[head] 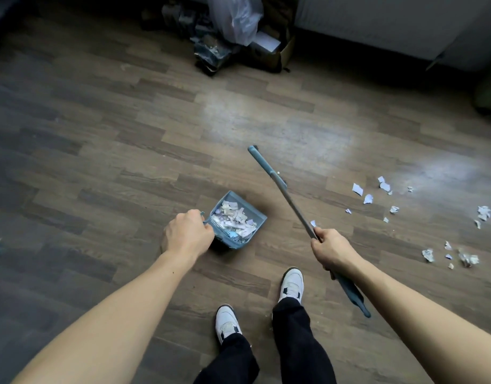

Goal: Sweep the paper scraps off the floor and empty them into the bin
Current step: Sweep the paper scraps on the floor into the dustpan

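left hand (187, 235): clenched round the dustpan (233, 244) handle
right hand (331, 252): gripping the broom (288, 195) stick
scraps (388, 200): some in the dustpan (pretty full), rest on the floor (100, 134), well right of the right hand

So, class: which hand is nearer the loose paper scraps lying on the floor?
Right. The right hand, gripping the broom, is just left of the loose paper scraps; the left hand grips the dustpan, farther left beyond the broom.

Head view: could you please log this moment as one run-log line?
left hand grips dustpan full of scraps | right hand grips broom | loose scraps on floor at right | dustpan not yet emptied
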